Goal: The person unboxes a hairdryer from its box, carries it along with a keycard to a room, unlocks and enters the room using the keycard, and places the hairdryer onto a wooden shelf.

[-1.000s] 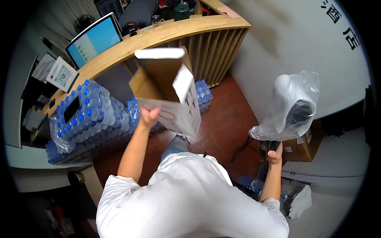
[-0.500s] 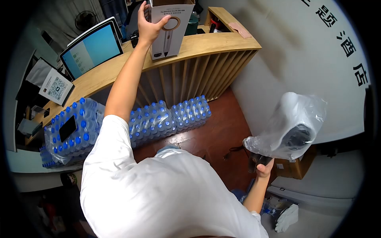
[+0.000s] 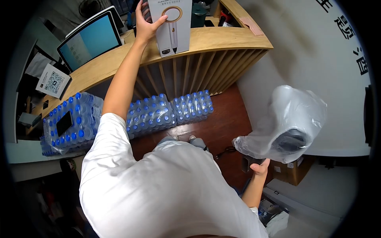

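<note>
A white hair dryer box stands upright on the wooden counter. My left hand grips its left side, the thumb lying on the printed front and the fingers round the edge. Out to the right, my right hand is closed round the dark handle of a hair dryer. A clear plastic bag covers the hair dryer's white head and bunches up near the handle. The dryer's dark round opening shows through the plastic. The top of the box is cut off by the frame.
The curved counter holds a monitor, a QR code sign and a green bin. Shrink-wrapped water bottles line its foot, with a phone on the left pack. A cardboard box stands at right.
My view has shifted slightly, and the box sits higher in it with its top cut off. The bagged hair dryer is turned a little in my right hand. Both hands keep their hold.
</note>
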Motion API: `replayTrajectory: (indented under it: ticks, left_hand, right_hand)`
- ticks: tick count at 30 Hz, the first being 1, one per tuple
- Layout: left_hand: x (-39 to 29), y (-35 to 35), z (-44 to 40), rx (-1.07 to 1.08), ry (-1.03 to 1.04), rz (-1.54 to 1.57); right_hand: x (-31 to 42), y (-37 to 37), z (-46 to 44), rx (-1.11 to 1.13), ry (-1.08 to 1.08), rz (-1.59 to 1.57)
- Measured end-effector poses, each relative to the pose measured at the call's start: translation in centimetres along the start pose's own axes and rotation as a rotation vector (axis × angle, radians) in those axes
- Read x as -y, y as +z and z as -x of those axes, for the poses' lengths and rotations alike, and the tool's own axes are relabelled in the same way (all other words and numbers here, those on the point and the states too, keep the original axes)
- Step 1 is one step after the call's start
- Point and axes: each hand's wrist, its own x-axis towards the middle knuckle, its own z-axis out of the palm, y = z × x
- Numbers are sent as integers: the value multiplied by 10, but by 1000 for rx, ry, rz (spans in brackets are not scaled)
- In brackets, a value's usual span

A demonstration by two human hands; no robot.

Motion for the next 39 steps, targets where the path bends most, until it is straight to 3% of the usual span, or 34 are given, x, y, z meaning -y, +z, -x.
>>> replayTrajectory:
  ticks: [9, 10, 12, 16, 18, 20, 24, 26, 31, 37, 39]
  left_hand:
    - [-3, -15, 14, -115, -5, -82]
    - [-19, -18, 24, -135, 24, -140]
    - [-74, -1, 69, -170, 28, 97]
    - [-213, 77, 186, 35, -273, 587]
    - [-235, 90, 224, -19, -409, 537]
    - [-242, 79, 239, -155, -509, 451]
    - [-255, 44, 235, -352, -472, 406]
    - [-267, 28, 237, -377, -460, 362]
    - [-267, -7, 232, -709, -442, 243]
    - [-256, -65, 211, -718, -460, 214]
    - [-240, -98, 206, -683, -490, 199]
  right_hand:
    - [0, -32, -67, 282, 78, 59]
    - [3, -27, -77, 317, 77, 57]
    - [15, -9, -95, 384, 45, 57]
    - [21, 23, -130, 562, -28, 275]
    - [27, 47, -139, 631, 0, 310]
    - [19, 58, -151, 780, -38, 386]
    - [7, 91, -155, 823, -245, 403]
    - [5, 104, -153, 847, -181, 367]
    - [-4, 135, -144, 956, -138, 383]
    - [6, 158, -131, 1071, 83, 331]
    - [5, 164, -132, 1106, 46, 396]
